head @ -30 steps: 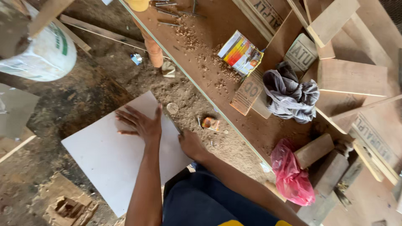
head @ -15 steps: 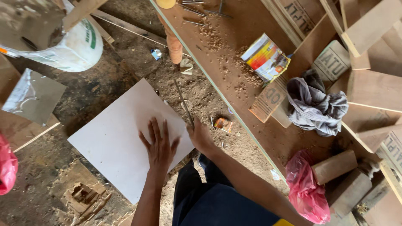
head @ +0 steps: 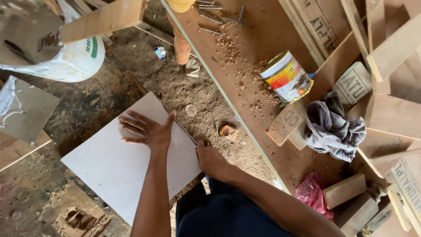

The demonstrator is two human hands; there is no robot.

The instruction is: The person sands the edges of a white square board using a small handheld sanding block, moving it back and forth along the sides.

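Workbench [head: 245,94]: long brown top, right of the white board, strewn with wood shavings, offcuts and nails.
White board [head: 118,162]: flat on the dirt floor, one corner pointing away from the person.
Grey rag [head: 333,127]: crumpled on the workbench.
Paint can [head: 287,77]: tipped on its side on the workbench.
Left hand [head: 147,129]: fingers spread, palm pressed flat on the white board.
Right hand [head: 212,160]: curled at the board's right edge, seemingly gripping a thin blade; grip unclear.
Risk: the board could skid on loose sawdust, pulling the cut crooked.
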